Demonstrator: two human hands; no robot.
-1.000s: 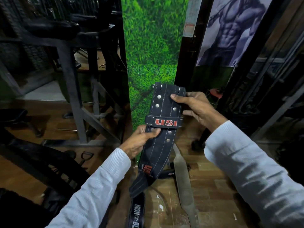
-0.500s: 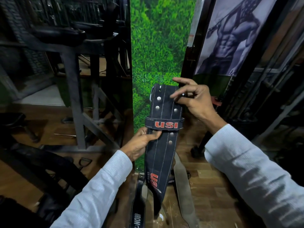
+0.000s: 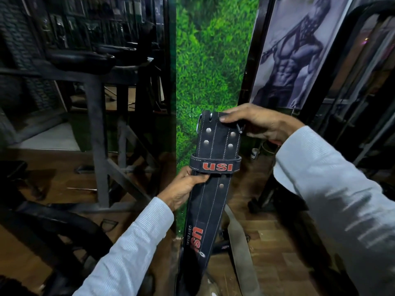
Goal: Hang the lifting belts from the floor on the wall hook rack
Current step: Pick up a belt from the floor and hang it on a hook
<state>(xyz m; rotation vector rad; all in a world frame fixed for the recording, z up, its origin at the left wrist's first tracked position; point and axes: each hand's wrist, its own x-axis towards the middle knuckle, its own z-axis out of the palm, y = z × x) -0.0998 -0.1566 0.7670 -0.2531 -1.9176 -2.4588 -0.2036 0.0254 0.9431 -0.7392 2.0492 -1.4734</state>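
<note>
A black lifting belt point(image 3: 210, 201) with red "USI" lettering and white stitching hangs upright in front of me, its buckle end at the top. My left hand point(image 3: 185, 186) grips its left edge just below the keeper loop. My right hand point(image 3: 258, 122) holds the top end by the metal buckle. A second, grey-brown belt point(image 3: 240, 248) lies on the wooden floor behind it, with dark straps beside it. No hook rack shows in this view.
A green grass-print wall panel point(image 3: 211, 67) stands straight ahead. Dark gym machine frames point(image 3: 96, 133) fill the left side. A bodybuilder poster point(image 3: 297, 52) and black uprights stand on the right. Wooden floor point(image 3: 275, 248) lies below.
The belt has risen and straightened to hang vertically. My right hand shifted from the belt's right edge to its top buckle end. My left hand kept its grip below the loop.
</note>
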